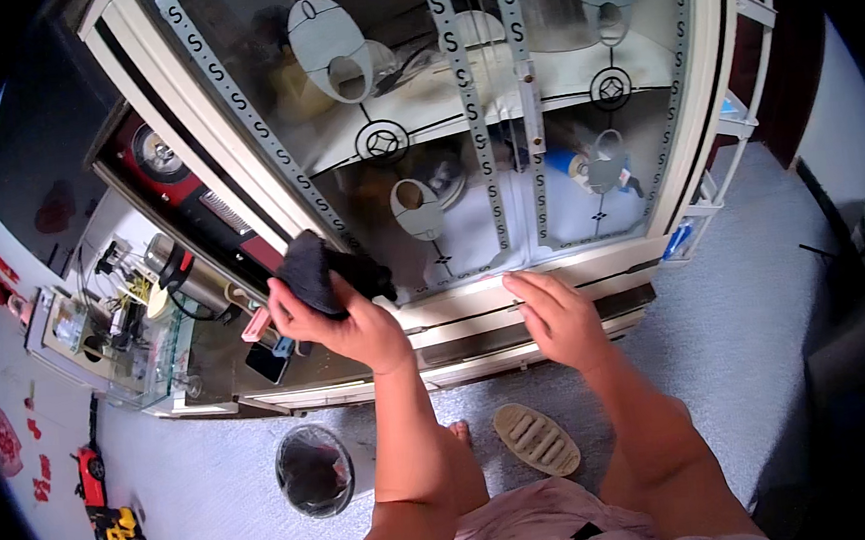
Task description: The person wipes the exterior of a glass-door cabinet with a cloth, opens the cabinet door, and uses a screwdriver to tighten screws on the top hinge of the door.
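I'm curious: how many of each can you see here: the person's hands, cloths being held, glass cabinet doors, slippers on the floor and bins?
Hands: 2 (left hand, right hand)
Held cloths: 1 (dark cloth)
Glass cabinet doors: 2 (left door, right door)
Slippers: 1 (beige slipper)
Bins: 1 (lined bin)
Total: 7

Left hand (pixel 341 327) grips black cloth (pixel 309 269), right hand (pixel 561 321) at glass-doored cabinet (pixel 612 260), lined waste bin (pixel 293 480), beige slipper (pixel 536 439) on floor (pixel 208 496).
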